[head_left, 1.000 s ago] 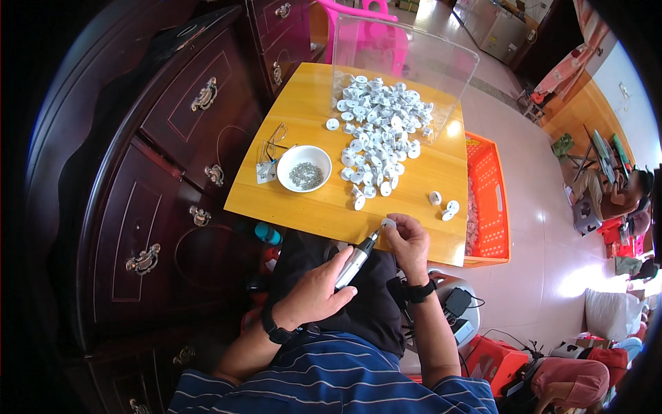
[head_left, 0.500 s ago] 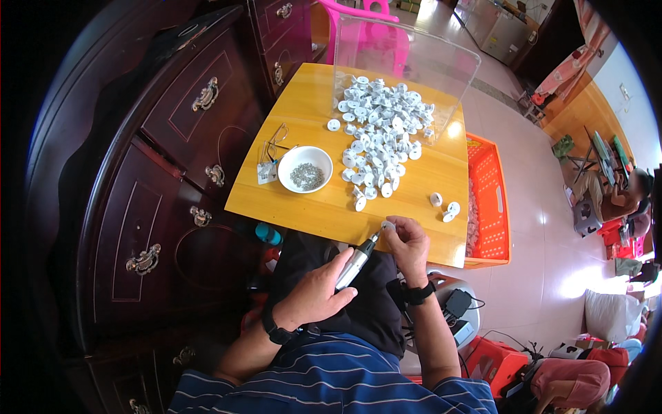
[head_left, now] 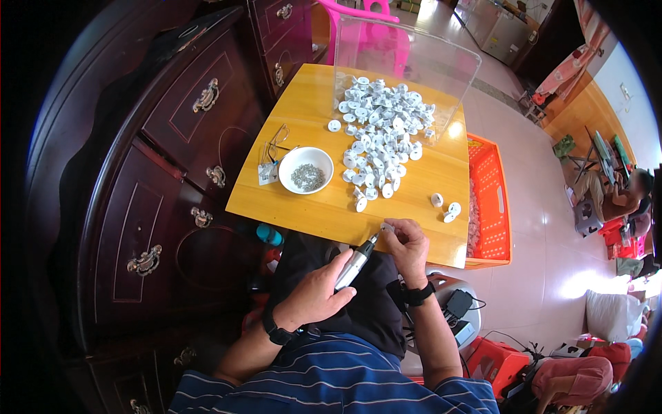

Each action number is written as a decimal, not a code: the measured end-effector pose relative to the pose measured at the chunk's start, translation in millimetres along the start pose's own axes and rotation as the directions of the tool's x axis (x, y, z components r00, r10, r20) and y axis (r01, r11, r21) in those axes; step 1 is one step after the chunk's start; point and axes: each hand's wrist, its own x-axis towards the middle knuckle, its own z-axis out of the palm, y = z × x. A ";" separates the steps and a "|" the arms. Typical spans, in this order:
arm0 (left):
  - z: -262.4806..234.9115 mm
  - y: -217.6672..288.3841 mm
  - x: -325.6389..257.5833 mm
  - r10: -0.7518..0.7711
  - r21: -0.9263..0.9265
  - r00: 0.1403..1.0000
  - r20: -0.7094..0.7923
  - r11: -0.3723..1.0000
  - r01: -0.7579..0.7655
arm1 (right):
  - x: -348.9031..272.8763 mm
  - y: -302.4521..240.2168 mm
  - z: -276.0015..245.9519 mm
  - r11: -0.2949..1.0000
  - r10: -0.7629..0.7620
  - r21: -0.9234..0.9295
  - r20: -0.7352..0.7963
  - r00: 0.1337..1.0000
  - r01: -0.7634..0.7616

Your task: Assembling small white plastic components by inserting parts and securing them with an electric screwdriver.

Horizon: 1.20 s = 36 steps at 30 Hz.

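Note:
My left hand is closed round a silver and black electric screwdriver, whose tip points up and right. Pinched in the fingers of my right hand is a small white plastic part, partly hidden by the fingertips, right by the screwdriver's tip. Both hands are over the near edge of the yellow table. A heap of white round plastic parts covers the middle and far side of it. To their left stands a white bowl with many small metal screws.
A clear plastic bin lies behind the heap. Several loose white parts sit at the table's right. An orange crate stands beside it. Dark drawers line the left. Glasses lie near the bowl. People sit far right.
Hardly anything differs. Both hands keep their grips, and the screwdriver tip stays beside the white part.

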 end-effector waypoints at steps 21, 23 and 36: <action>3.8 -4.8 4.6 -0.015 -0.055 1.000 -0.013 0.998 0.015 | -1.6 -4.8 -3.8 0.998 0.067 0.010 0.040 0.997 -0.067; 4.2 -5.2 5.3 -0.023 -0.061 1.000 -0.011 0.998 0.023 | -1.7 -3.8 -3.6 0.998 0.062 0.010 0.039 0.997 -0.062; 5.9 -14.8 5.1 -0.001 -0.374 0.999 0.050 0.927 0.019 | -0.2 1.7 -8.1 0.858 0.292 0.413 0.096 0.952 -0.305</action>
